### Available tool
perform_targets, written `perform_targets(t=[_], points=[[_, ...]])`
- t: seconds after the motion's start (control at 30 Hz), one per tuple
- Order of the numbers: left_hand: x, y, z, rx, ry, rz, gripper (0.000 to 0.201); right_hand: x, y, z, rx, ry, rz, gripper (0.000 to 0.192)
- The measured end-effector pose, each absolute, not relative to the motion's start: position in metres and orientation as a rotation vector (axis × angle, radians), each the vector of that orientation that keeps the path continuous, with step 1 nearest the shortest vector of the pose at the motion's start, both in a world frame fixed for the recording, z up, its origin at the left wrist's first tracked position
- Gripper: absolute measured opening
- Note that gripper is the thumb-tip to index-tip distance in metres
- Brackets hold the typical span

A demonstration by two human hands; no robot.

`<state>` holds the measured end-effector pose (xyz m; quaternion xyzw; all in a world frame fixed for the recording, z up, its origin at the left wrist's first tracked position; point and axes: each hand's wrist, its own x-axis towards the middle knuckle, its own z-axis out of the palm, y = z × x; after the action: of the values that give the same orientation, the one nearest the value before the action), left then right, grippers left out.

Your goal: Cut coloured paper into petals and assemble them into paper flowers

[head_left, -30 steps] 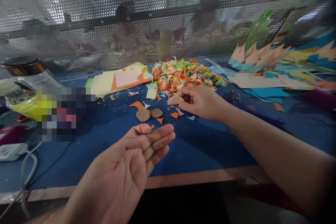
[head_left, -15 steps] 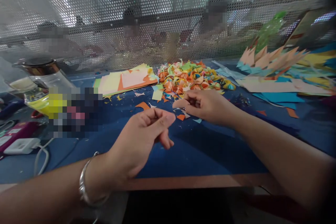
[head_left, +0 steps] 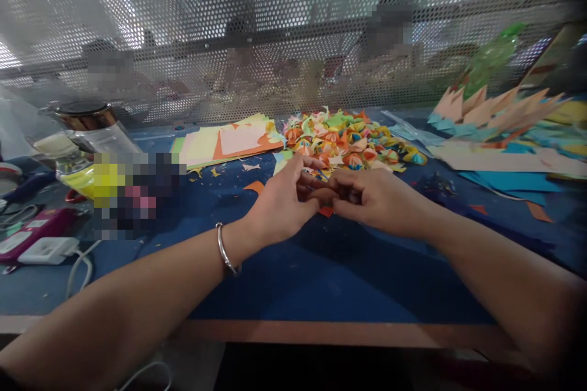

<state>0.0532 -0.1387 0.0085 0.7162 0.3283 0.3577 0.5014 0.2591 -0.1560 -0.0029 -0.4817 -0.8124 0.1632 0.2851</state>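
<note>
Both my hands meet over the middle of the blue table, just in front of a heap of small folded paper pieces (head_left: 353,140) in many colours. Between them is a small peach-orange paper piece (head_left: 326,194), mostly covered by fingers. My right hand (head_left: 380,198) pinches it from the right, fingertips curled in. From the left, my left hand (head_left: 287,201), with a silver bangle on its wrist, closes thumb and fingers on the paper's other edge. An orange paper scrap (head_left: 326,212) lies just below the fingertips.
A stack of coloured paper sheets (head_left: 229,143) lies left of the heap. At right stand pointed peach paper shapes (head_left: 477,107) near a green plastic bottle (head_left: 495,61) and blue sheets (head_left: 509,183). Glass jug (head_left: 107,137), power strip (head_left: 39,232) and white charger (head_left: 48,250) occupy the left.
My left hand has moved up and right to meet the right hand, and its fingers have come onto the paper piece. My right hand still holds that piece. The view has shifted slightly.
</note>
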Motion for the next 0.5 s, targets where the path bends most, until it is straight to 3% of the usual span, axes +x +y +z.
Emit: perform_targets(t=[0.23, 0.5], points=[[0.044, -0.138, 0.013, 1.683, 0.822, 0.718, 0.047, 0.26, -0.155, -0.004, -1.246, -2.181, 0.563, 0.024], [0.04, -0.135, 0.013, 1.27, 0.815, 0.581, 0.047, 0.257, -0.164, 0.007, -1.226, -2.084, 0.503, 0.023]])
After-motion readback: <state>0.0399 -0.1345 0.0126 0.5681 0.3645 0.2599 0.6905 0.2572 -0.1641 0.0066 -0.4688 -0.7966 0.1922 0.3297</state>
